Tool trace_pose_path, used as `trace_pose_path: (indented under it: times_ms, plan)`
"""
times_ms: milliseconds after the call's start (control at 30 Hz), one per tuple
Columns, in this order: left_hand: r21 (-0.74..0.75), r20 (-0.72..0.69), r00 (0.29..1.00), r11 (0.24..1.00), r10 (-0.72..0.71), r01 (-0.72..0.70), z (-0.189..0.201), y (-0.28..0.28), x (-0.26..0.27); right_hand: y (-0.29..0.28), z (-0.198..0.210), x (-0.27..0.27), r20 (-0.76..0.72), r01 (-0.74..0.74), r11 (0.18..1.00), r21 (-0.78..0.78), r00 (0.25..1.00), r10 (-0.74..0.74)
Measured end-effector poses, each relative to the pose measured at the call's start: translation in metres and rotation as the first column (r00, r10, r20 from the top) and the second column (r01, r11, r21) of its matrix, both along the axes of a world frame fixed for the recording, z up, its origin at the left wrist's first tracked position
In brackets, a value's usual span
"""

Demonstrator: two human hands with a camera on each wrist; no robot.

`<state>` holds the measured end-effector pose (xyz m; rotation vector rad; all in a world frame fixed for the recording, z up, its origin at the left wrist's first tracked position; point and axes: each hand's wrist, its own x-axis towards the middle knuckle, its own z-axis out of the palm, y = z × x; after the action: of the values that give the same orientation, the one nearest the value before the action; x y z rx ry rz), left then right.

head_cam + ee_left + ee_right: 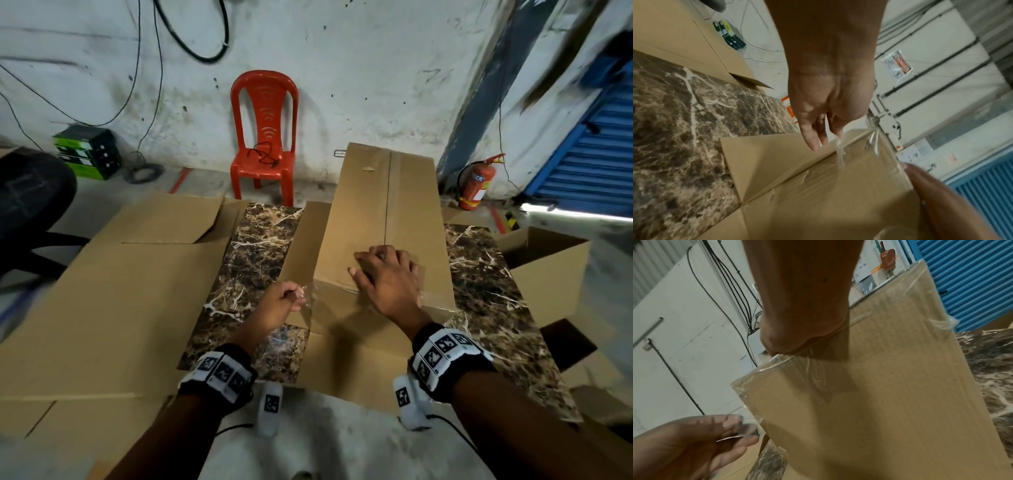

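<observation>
marble table: left hand pinches tape at box edge.

Dim indoor light, head view soft and noisy. Bright strip glares at right edge beside blue shutter. Wide-angle bend at edges; top right corner smeared by motion blur. Wrist views blurry; right hand casts dark shadow on cardboard box.
</observation>
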<state>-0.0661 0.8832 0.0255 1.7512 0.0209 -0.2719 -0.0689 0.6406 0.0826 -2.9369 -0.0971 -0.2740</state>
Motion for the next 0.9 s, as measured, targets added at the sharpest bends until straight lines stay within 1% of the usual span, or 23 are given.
trace_pose_path:
  times_ms: [100,167,200,233,300,400,433,500,600,700,767,800,833,867,900]
  plan:
    - [-0.111,0.019,1.0,0.994,-0.003,0.005,0.025,0.022,-0.007,-0.001,-0.001,0.0,0.011,-0.011,1.0,0.008,1.0,0.011]
    - [-0.127,0.074,0.997,0.991,-0.027,0.036,0.045,0.033,-0.006,-0.002,-0.003,0.001,0.015,-0.023,0.999,0.031,1.0,0.023]
    - [-0.101,0.124,0.991,0.992,-0.059,0.071,0.056,0.036,-0.004,-0.002,-0.003,0.001,0.014,-0.032,0.998,0.047,0.999,0.031]
    - [-0.06,0.181,0.978,0.992,-0.101,0.113,0.065,0.036,-0.002,-0.003,-0.003,0.001,0.016,-0.044,0.997,0.065,0.999,0.043]
    - [0.083,0.263,0.947,0.982,-0.185,0.169,0.084,0.031,0.002,-0.005,-0.003,0.0,0.033,-0.086,0.989,0.123,0.996,0.083]
    - [0.3,0.38,0.888,0.943,-0.258,0.145,0.104,0.019,0.006,-0.011,-0.003,-0.002,0.097,-0.16,0.955,0.249,0.985,0.139]
    - [0.345,0.419,0.86,0.927,-0.291,0.145,0.111,0.013,0.006,-0.015,-0.002,-0.003,0.111,-0.168,0.946,0.279,0.984,0.142]
    - [0.385,0.461,0.82,0.909,-0.339,0.159,0.122,0.004,0.006,-0.021,0.0,-0.004,0.116,-0.17,0.936,0.309,0.983,0.14]
    - [0.34,0.472,0.808,0.918,-0.353,0.203,0.141,-0.017,0.006,-0.032,0.004,-0.008,0.094,-0.171,0.932,0.319,0.984,0.148]
    - [0.209,0.49,0.801,0.939,-0.343,0.274,0.162,-0.041,0.007,-0.025,0.006,-0.012,0.047,-0.187,0.95,0.25,0.982,0.181]
    - [0.207,0.498,0.784,0.928,-0.371,0.308,0.172,-0.06,0.013,-0.014,0.004,-0.01,-0.009,-0.182,0.961,0.209,0.982,0.188]
    - [0.217,0.503,0.777,0.925,-0.38,0.312,0.174,-0.069,0.016,-0.01,0.003,-0.009,-0.018,-0.188,0.954,0.235,0.98,0.197]
    - [0.224,0.509,0.778,0.93,-0.367,0.292,0.174,-0.076,0.021,-0.008,0.002,-0.009,0.011,-0.2,0.926,0.321,0.978,0.207]
    - [0.234,0.52,0.787,0.942,-0.332,0.242,0.173,-0.08,0.028,-0.009,0.001,-0.01,0.079,-0.219,0.867,0.447,0.975,0.206]
    - [0.252,0.543,0.792,0.954,-0.28,0.164,0.17,-0.081,0.036,-0.012,-0.001,-0.01,0.15,-0.248,0.795,0.554,0.969,0.197]
